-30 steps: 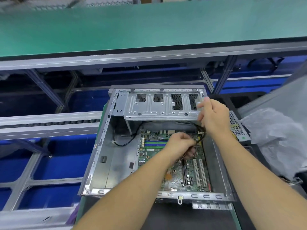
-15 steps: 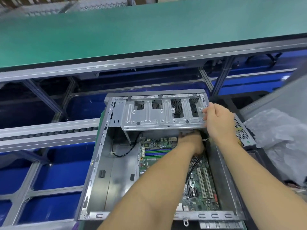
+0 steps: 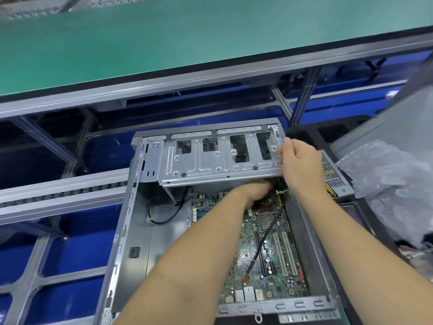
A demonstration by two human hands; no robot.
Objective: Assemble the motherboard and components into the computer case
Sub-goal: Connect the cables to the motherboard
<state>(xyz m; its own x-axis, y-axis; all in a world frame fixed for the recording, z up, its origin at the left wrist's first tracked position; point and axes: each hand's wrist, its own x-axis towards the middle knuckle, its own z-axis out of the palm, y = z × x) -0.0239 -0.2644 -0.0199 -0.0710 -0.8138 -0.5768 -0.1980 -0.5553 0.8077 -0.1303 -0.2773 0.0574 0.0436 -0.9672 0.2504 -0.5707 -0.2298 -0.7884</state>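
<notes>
Right hand: fingers curled over the right end of the hinged drive cage, gripping it where it stands tilted up above the board. Left hand: reached in under the cage's near edge, fingers largely hidden by the metal; whether it grasps anything cannot be told. A bundle of wires tied with a white clip sits just beside it, at the right wall.

Motherboard: lying flat on the floor of the computer case, rear ports at the near edge, expansion slots and a finned heatsink exposed. A black cable runs from the upper right corner diagonally across the board to a point near its lower middle. A second black cable loops on the bare case floor to the left of the board.

Power supply: a perforated metal box lying outside the case, against its right wall, with yellow leads showing.

Assessment: the board appears placed; wiring under the cage looks to be the step in hand. No cooler fan, cards or drives are visible, the power supply is not mounted and the side panel is off, so much work seems to remain.

Surroundings: crumpled plastic wrap at right; green conveyor belt beyond.
</notes>
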